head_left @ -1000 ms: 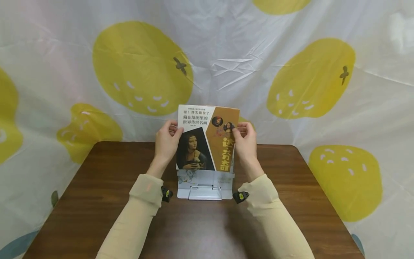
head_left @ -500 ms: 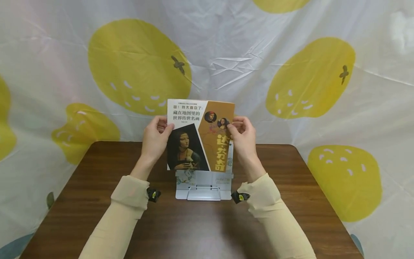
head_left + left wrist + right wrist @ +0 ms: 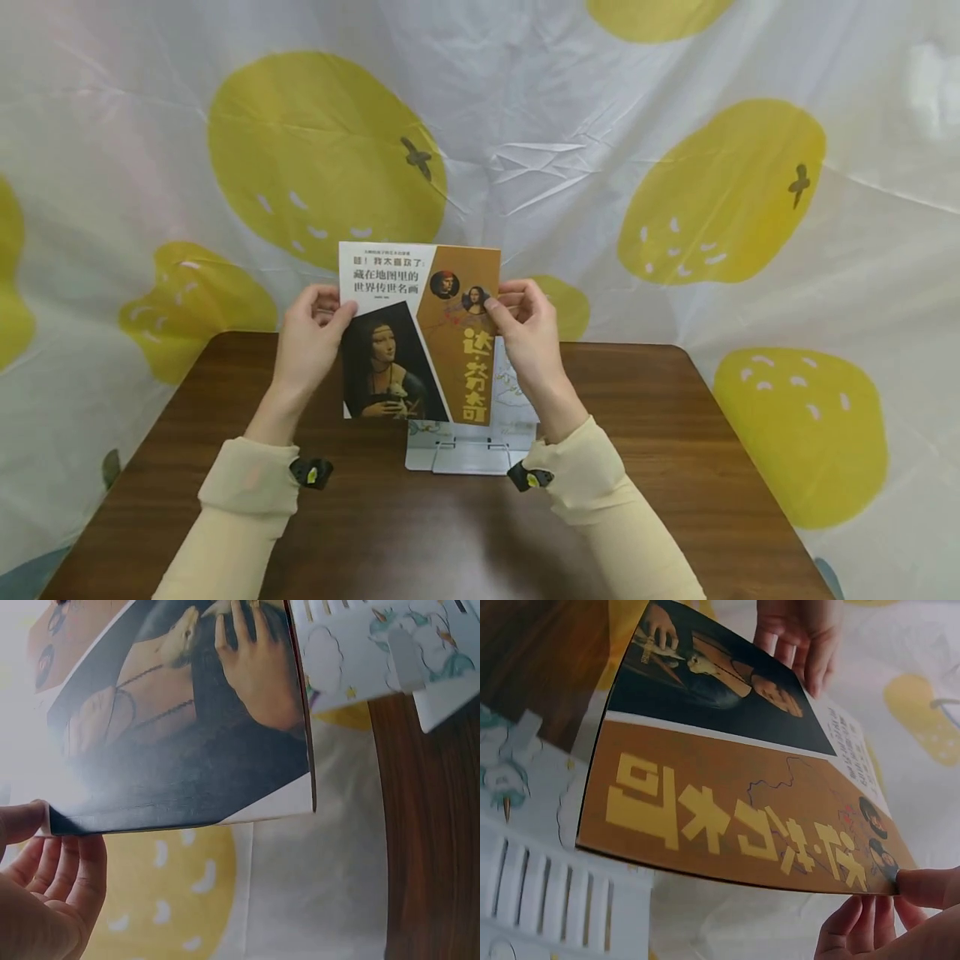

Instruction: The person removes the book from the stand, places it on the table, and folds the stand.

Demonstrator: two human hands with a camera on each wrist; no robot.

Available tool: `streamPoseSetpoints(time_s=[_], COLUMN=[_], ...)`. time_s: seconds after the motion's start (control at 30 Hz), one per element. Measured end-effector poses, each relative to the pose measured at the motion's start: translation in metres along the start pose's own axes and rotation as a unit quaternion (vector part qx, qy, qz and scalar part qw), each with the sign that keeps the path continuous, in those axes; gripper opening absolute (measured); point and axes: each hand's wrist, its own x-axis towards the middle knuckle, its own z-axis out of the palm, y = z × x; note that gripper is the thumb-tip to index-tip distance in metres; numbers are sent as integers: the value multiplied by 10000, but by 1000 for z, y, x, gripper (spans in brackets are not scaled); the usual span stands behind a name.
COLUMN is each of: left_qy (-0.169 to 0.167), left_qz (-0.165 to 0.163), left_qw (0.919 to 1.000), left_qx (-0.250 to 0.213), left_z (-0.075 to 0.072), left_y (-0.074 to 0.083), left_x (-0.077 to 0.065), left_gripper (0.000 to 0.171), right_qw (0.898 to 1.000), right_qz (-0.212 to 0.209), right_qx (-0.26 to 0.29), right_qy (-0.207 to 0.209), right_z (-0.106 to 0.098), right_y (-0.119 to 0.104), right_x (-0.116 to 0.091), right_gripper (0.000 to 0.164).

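Both hands hold up a thin book with an orange and white cover and a painted portrait on it. My left hand pinches its left edge, thumb on the front cover and fingers behind. At the right edge, my right hand pinches it the same way; the right wrist view shows that thumb on the cover's border. Behind and below the book stands a white book stand with unicorn drawings and slots, partly covered by the book. In the left wrist view the book is apart from the stand.
The stand rests on a dark brown wooden table. Behind the table hangs a white cloth printed with large yellow fruit. Each wrist wears a small black camera, the left camera and the right camera.
Both hands have carried the book leftward, away from in front of the stand, uncovering more of the stand's right side. The book looks somewhat larger now. The grip has stayed the same.
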Motion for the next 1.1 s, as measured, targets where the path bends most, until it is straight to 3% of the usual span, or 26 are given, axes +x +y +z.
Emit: streamPoseSetpoints(time_s=[0.3, 0.53, 1.1], left_qy=[121, 143, -98], left_qz=[-341, -409, -596], left_qw=[9987, 9974, 9911], left_qx=[362, 575, 1190], left_z=[-33, -57, -118], left_y=[-16, -28, -73], left_x=[-14, -22, -40], left_gripper=[35, 39, 40], right_qw=[9992, 9978, 9850], right_qz=[263, 412, 1279], right_qx=[75, 243, 990], right_qy=[-287, -469, -595], right_z=[31, 53, 115], right_y=[12, 18, 40], right_x=[-9, -16, -42], right_gripper=[18, 18, 15])
